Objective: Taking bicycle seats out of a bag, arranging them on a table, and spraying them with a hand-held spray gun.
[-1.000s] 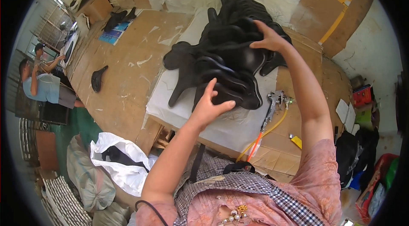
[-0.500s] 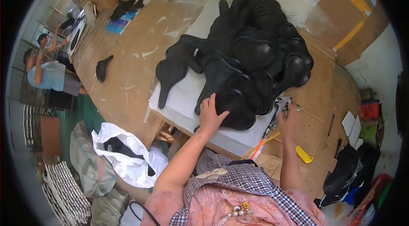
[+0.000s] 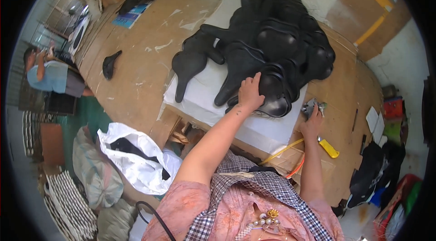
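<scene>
A large heap of black bicycle saddles [image 3: 277, 41] lies on white sheeting over the bench. My left hand [image 3: 251, 93] grips the nearest saddle [image 3: 275, 100] at the front of the heap, its index finger stretched over the top. Right of the heap, my right hand [image 3: 312, 125] has its fingers on a silver metal hand tool [image 3: 310, 106] resting low over the cardboard; its exact kind is unclear. An orange hose [image 3: 296, 166] runs beside my right forearm, which hides part of it.
A yellow cutter knife [image 3: 328, 148] lies right of my forearm. One loose saddle [image 3: 110, 64] sits on the cardboard at left. An open white sack [image 3: 136, 159] with black pieces stands below the bench edge. At far left a person [image 3: 52, 75] stands with raised arms.
My left hand and the nearest saddle have moved right and away from me. My right hand has shifted right with the metal tool, away from the heap's edge. The view has tilted slightly.
</scene>
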Motion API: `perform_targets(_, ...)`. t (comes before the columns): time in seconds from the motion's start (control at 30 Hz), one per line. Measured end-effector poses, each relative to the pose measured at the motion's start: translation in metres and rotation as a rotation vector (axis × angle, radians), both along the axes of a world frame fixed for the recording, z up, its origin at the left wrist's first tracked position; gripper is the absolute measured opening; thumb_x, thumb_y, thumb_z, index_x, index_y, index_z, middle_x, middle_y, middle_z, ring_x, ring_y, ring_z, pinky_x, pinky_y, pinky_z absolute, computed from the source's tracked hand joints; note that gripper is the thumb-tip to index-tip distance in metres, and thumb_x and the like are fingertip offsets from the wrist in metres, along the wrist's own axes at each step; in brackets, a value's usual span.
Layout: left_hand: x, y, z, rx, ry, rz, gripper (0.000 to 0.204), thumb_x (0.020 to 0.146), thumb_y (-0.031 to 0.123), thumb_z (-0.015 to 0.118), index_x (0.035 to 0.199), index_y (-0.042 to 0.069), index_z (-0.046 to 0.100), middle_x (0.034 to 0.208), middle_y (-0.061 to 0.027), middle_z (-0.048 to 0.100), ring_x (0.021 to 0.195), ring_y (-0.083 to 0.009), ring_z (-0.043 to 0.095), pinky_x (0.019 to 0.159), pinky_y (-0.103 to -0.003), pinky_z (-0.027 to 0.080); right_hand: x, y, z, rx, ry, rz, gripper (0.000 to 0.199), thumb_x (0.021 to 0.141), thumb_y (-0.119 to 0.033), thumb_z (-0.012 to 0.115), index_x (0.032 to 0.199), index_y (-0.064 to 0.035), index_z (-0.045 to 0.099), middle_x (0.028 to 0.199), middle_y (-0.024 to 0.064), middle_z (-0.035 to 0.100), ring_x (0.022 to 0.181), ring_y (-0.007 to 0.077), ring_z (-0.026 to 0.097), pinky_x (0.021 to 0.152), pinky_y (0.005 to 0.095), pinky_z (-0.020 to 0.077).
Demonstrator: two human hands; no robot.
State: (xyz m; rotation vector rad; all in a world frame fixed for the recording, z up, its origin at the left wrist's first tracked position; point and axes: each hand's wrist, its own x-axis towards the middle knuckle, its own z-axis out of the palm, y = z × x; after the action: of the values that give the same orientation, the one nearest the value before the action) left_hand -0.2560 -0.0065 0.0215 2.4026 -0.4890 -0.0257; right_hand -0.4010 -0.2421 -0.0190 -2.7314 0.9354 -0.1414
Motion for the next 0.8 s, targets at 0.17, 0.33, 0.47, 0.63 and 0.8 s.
perform_targets(0.17, 0.023, 0.000, -0.003, -0.020, 0.252, -0.105, 0.060, 0.065, 0.011, 0.073, 0.118, 0.013, 0.046, 0.109, -0.0143, 0.048, 0.106, -0.0327, 0.048, 0.086, -0.040, 0.044, -0.010, -0.007, 0.024, 0.026, -0.006, -0.206, 0.083, 0.063, -0.001, 0.059, 0.138, -0.0155, 0.028, 0.126, 0.0193, 0.045, 0.116, 0.0377, 0.043, 0.097, 0.0421, 0.0376)
perform_targets(0.33, 0.021, -0.005, 0.011, -0.128, -0.041, -0.258, 0.073, 0.060, 0.022, 0.079, 0.123, 0.010, 0.042, 0.117, -0.0127, 0.044, 0.110, -0.0318, 0.045, 0.092, -0.040, 0.042, -0.084, 0.042, 0.076, 0.446, -0.610, -0.029, 0.067, 0.067, 0.005, 0.057, 0.131, -0.0060, 0.041, 0.107, 0.0131, 0.058, 0.094, 0.0221, 0.058, 0.086, 0.0314, 0.0436)
perform_targets(0.47, 0.036, -0.004, 0.023, 0.062, -0.043, -0.417, 0.072, 0.059, 0.020, 0.078, 0.122, 0.010, 0.045, 0.116, -0.0140, 0.044, 0.108, -0.0323, 0.047, 0.092, -0.040, 0.043, -0.126, 0.146, 0.150, 0.527, -0.741, 0.055, 0.050, 0.084, -0.010, 0.060, 0.129, 0.0002, 0.042, 0.101, 0.0057, 0.058, 0.088, 0.0129, 0.054, 0.081, 0.0270, 0.0443)
perform_targets(0.63, 0.058, -0.020, 0.011, 0.087, -0.099, -0.370, 0.048, 0.061, 0.010, 0.073, 0.105, 0.006, 0.054, 0.106, -0.0157, 0.052, 0.096, -0.0314, 0.055, 0.084, -0.037, 0.046, -0.179, 0.200, 0.179, 0.876, -0.692, -0.053, 0.053, 0.085, -0.017, 0.062, 0.130, 0.0009, 0.040, 0.099, 0.0051, 0.057, 0.090, 0.0131, 0.054, 0.082, 0.0274, 0.0442)
perform_targets(0.8, 0.079, 0.000, 0.048, -0.718, 0.618, -0.452, 0.030, 0.068, -0.002, 0.068, 0.095, 0.004, 0.056, 0.086, -0.0034, 0.060, 0.074, -0.0140, 0.057, 0.066, -0.026, 0.046, -0.183, 0.199, 0.203, 1.150, -0.769, 0.045, 0.057, 0.087, -0.019, 0.059, 0.133, 0.0034, 0.034, 0.106, 0.0118, 0.056, 0.096, 0.0213, 0.057, 0.087, 0.0367, 0.0436)
